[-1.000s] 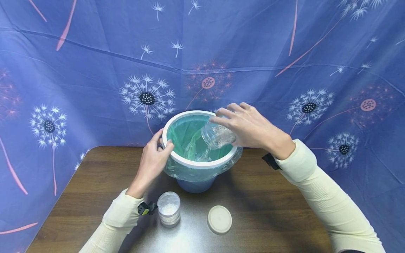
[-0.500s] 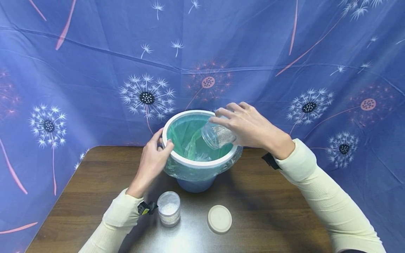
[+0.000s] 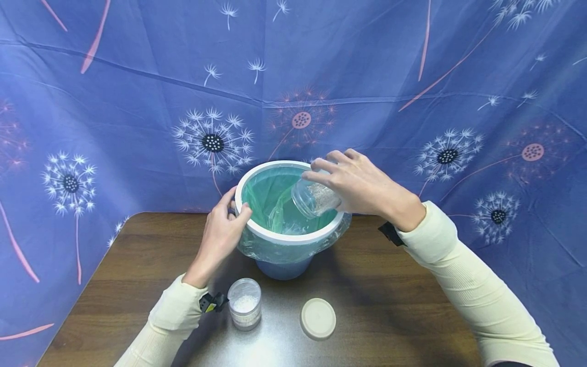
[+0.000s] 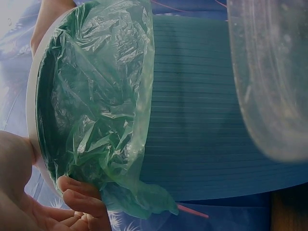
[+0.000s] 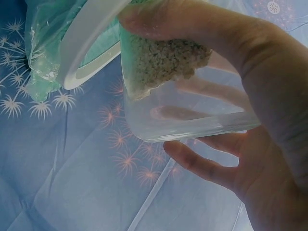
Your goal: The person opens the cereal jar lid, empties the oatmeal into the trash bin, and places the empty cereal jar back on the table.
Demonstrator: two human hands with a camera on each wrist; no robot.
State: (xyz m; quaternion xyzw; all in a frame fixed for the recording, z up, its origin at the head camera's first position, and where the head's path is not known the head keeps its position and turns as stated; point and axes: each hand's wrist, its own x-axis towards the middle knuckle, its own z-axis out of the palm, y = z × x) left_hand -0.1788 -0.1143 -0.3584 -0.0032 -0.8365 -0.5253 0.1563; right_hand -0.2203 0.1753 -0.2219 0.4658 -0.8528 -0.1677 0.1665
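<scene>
A blue trash can [image 3: 284, 267] with a white rim stands on the table, lined with a green plastic bag [image 3: 263, 191] folded over its rim. My left hand [image 3: 220, 232] grips the rim at the left, thumb on top and fingers outside, pinching the bag [image 4: 103, 115] too. My right hand [image 3: 364, 186] holds a clear jar [image 3: 304, 196] tilted over the can, its mouth down and to the left. Coarse greyish-beige grains [image 5: 161, 62] lie inside the jar, held between thumb and fingers in the right wrist view. Small pale bits show inside the bag below.
A second clear jar [image 3: 245, 306] with white contents stands in front of the can, near the left wrist. Right of it, a round cream lid [image 3: 318, 317] lies on the wooden table [image 3: 390, 306]. A blue patterned cloth [image 3: 376, 71] hangs behind.
Both hands stay almost where they were. The jar remains tilted over the can, with only a very slight shift. The pale trickle below its mouth looks thinner than a second ago.
</scene>
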